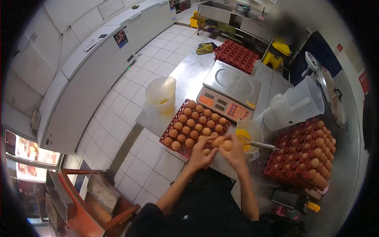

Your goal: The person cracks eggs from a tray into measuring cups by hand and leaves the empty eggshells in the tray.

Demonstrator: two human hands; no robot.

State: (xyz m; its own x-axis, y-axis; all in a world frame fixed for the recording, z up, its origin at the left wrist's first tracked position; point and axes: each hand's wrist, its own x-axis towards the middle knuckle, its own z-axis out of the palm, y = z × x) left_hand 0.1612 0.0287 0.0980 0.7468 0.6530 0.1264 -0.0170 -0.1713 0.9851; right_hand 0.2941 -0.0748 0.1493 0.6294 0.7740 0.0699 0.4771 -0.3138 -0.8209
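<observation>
Both of my hands meet over the near right corner of a red tray [169, 137] filled with brown eggs. My left hand [202, 155] has its fingers curled round an egg. Close beside it, my right hand [235, 154] is closed on another egg [227, 145]. Just right of my hands stands a clear plastic jug [256, 128] with yellow liquid and a metal whisk [263, 145] leaning in it. Another translucent jug [161, 93], with some yellow liquid at its bottom, is behind the tray on the left.
An orange and steel scale [233, 85] sits behind the tray, with empty red trays [237, 55] beyond. Stacked egg trays [292, 154] and large plastic jugs [298, 100] stand at the right. White freezers [90, 75] line the left wall.
</observation>
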